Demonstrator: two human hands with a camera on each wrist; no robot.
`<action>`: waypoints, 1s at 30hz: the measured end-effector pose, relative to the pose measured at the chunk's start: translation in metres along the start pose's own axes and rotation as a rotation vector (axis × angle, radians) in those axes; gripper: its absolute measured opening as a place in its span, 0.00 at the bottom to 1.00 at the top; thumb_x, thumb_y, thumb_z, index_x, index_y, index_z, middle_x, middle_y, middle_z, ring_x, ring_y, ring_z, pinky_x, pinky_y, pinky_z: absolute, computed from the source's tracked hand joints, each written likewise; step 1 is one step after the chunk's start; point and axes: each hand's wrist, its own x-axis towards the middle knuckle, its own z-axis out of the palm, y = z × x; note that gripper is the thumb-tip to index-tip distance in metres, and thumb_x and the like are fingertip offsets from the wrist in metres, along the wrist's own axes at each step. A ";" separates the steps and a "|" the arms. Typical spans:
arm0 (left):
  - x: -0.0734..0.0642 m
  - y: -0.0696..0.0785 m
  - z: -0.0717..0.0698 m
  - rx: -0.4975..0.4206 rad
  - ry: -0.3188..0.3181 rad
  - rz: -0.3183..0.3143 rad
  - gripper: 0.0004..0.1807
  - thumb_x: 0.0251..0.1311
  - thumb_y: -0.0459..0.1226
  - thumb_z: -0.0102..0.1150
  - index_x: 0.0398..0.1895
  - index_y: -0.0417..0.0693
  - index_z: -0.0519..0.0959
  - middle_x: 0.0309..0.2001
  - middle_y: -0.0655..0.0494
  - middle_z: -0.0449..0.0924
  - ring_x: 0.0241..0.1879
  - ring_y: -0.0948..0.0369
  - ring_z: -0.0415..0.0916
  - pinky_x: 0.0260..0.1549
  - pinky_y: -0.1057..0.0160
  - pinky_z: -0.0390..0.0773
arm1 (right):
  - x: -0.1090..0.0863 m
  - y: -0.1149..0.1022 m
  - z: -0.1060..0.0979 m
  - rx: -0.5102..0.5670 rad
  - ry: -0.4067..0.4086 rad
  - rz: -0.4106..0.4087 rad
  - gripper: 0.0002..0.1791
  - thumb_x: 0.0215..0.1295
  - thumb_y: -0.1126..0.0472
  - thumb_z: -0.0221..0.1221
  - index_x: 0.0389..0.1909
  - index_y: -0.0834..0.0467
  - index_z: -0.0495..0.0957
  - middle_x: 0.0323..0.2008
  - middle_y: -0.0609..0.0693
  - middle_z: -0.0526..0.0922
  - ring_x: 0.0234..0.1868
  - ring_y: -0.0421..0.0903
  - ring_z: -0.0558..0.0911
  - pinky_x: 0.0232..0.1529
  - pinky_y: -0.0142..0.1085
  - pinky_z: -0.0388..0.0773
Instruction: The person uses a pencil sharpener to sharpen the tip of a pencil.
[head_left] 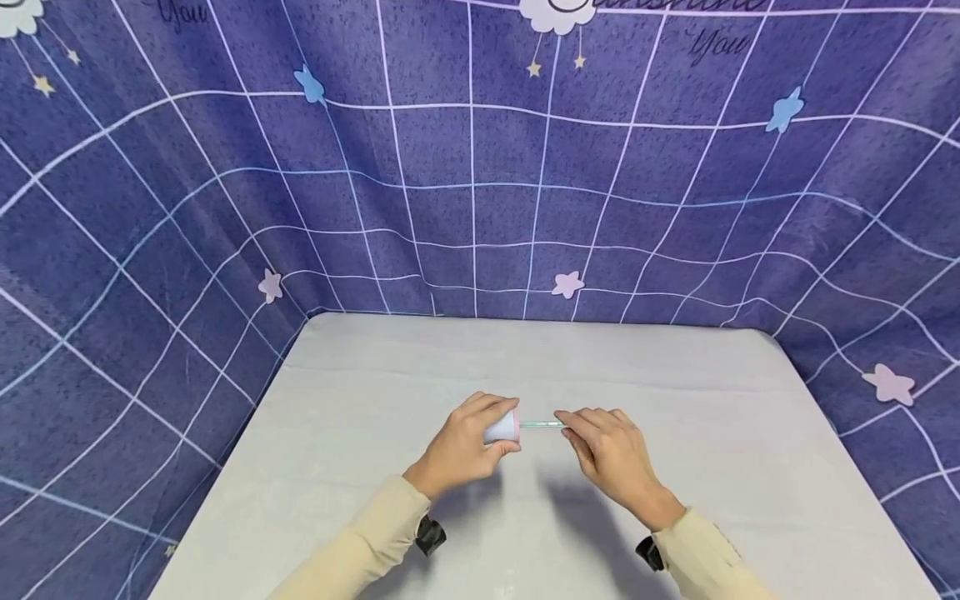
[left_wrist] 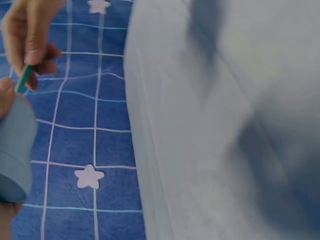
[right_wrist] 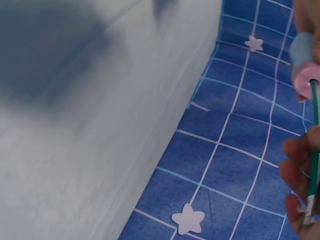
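My left hand (head_left: 459, 443) grips a light blue pencil sharpener (head_left: 501, 427) with a pink end, fingers over the top and thumb below. The sharpener lies sideways in the hand, raised above the table, its pink face (right_wrist: 303, 84) turned toward my right hand (head_left: 617, 457). That hand pinches a green pencil (head_left: 538, 424) between thumb and fingers. One end of the pencil sits in the round hole of the pink face, so its tip is hidden. At the other end, a silvery band (right_wrist: 309, 205) shows below the fingers in the right wrist view.
A white cloth covers the table (head_left: 390, 358), and both hands cast shadows on it. Behind and at both sides hangs a blue-purple curtain (head_left: 502, 217) with grid lines, stars and clouds. Dark wrist cameras (head_left: 430, 535) sit beneath the cream sleeves (head_left: 375, 537).
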 end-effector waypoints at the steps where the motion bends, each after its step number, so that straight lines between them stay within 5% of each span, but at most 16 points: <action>1: 0.001 0.001 -0.002 -0.036 -0.013 -0.045 0.29 0.46 0.39 0.73 0.53 0.37 0.79 0.45 0.50 0.82 0.45 0.58 0.78 0.42 0.63 0.79 | 0.000 0.001 0.001 -0.005 0.014 -0.014 0.17 0.72 0.52 0.49 0.42 0.56 0.84 0.29 0.45 0.85 0.26 0.40 0.78 0.28 0.35 0.72; 5: 0.001 0.003 -0.007 -0.147 -0.055 -0.176 0.28 0.46 0.37 0.73 0.53 0.38 0.79 0.46 0.49 0.82 0.45 0.58 0.78 0.38 0.64 0.78 | -0.001 0.003 0.003 0.005 0.043 -0.045 0.22 0.76 0.51 0.41 0.45 0.55 0.84 0.32 0.45 0.85 0.27 0.42 0.79 0.27 0.34 0.71; 11: 0.003 0.006 -0.012 -0.231 -0.097 -0.242 0.26 0.47 0.36 0.72 0.52 0.39 0.80 0.45 0.50 0.83 0.38 0.61 0.77 0.33 0.69 0.75 | -0.001 0.003 0.004 0.027 0.098 -0.093 0.19 0.75 0.54 0.44 0.45 0.57 0.84 0.30 0.46 0.85 0.24 0.41 0.76 0.23 0.31 0.69; 17: 0.005 0.009 -0.013 -0.353 -0.165 -0.333 0.24 0.47 0.34 0.71 0.51 0.41 0.80 0.41 0.54 0.83 0.31 0.65 0.72 0.29 0.70 0.74 | -0.003 0.005 0.008 0.039 0.238 -0.191 0.16 0.72 0.56 0.50 0.41 0.59 0.85 0.27 0.47 0.83 0.22 0.42 0.75 0.23 0.31 0.65; 23: 0.003 0.013 -0.013 -0.402 -0.191 -0.302 0.25 0.47 0.34 0.71 0.52 0.39 0.80 0.42 0.51 0.83 0.32 0.65 0.73 0.30 0.70 0.75 | -0.003 0.002 0.009 -0.004 0.331 -0.195 0.16 0.70 0.53 0.53 0.34 0.56 0.86 0.20 0.44 0.78 0.18 0.41 0.67 0.21 0.30 0.57; 26: 0.002 0.012 -0.012 -0.377 -0.203 -0.259 0.27 0.47 0.35 0.72 0.54 0.40 0.79 0.43 0.52 0.81 0.35 0.64 0.73 0.33 0.70 0.75 | -0.001 -0.005 0.002 0.032 0.233 -0.085 0.15 0.66 0.50 0.56 0.30 0.53 0.87 0.16 0.40 0.74 0.16 0.35 0.63 0.19 0.25 0.55; 30: -0.003 0.009 -0.007 -0.270 -0.191 -0.132 0.30 0.46 0.36 0.73 0.56 0.39 0.77 0.47 0.52 0.79 0.41 0.62 0.74 0.40 0.69 0.77 | 0.008 -0.011 -0.016 0.233 -0.124 0.229 0.06 0.56 0.53 0.65 0.28 0.49 0.87 0.16 0.35 0.76 0.15 0.29 0.61 0.16 0.23 0.56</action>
